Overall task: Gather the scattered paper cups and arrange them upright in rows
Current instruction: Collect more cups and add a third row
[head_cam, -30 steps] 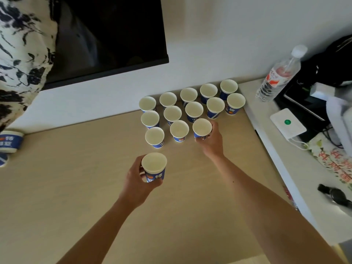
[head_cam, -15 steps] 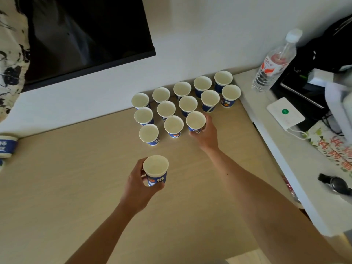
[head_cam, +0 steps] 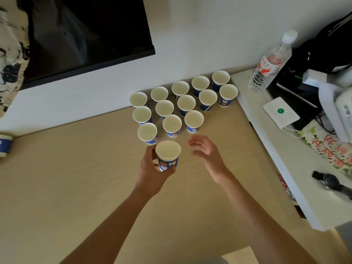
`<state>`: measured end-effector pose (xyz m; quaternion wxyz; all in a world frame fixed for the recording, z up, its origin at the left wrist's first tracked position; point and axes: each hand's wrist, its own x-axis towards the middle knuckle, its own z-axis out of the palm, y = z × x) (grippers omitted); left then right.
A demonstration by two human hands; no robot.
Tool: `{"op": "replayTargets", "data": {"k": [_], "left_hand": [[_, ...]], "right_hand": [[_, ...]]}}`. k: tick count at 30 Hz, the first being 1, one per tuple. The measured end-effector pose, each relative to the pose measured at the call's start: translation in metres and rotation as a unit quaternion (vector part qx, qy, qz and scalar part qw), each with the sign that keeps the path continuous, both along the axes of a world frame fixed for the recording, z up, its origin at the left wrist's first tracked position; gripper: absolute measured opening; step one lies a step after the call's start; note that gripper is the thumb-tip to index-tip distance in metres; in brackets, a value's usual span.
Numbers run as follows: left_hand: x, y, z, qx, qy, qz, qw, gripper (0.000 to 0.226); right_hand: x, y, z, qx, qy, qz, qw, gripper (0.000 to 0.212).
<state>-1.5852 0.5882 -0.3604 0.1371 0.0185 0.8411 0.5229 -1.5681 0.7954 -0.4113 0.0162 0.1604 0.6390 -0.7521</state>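
Observation:
Several blue-and-white paper cups stand upright in three rows (head_cam: 183, 103) at the back of the wooden table (head_cam: 76, 187), near the wall. My left hand (head_cam: 152, 170) grips another upright cup (head_cam: 167, 155) just in front of the rows. My right hand (head_cam: 207, 151) hovers open a little in front of the front row's right cup (head_cam: 194, 121), fingers relaxed and holding nothing. One more cup (head_cam: 5, 145) lies on its side at the table's far left edge.
A raised white shelf (head_cam: 276, 168) runs along the right, carrying a water bottle (head_cam: 270, 61), a white device (head_cam: 281, 112), a black watch (head_cam: 331, 181) and dark equipment. A dark screen (head_cam: 85, 31) hangs on the wall behind.
My right hand let go of the front row's right cup and drew back toward me. My left hand carried its cup forward, closer to the rows.

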Motion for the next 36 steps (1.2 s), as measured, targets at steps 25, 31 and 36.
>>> {"op": "replayTargets", "data": {"k": [25, 31, 36], "left_hand": [[-0.015, -0.002, -0.008, -0.112, -0.016, -0.049, 0.992, 0.059], [-0.017, -0.008, -0.011, -0.112, -0.023, -0.046, 0.992, 0.057], [-0.018, -0.010, -0.013, -0.105, -0.025, -0.048, 0.993, 0.057]], "right_hand": [[-0.079, 0.087, -0.041, 0.210, -0.035, -0.181, 0.960, 0.060], [-0.085, 0.086, -0.044, 0.235, -0.028, -0.177, 0.955, 0.064], [-0.082, 0.084, -0.044, 0.239, -0.027, -0.175, 0.955, 0.073]]}}
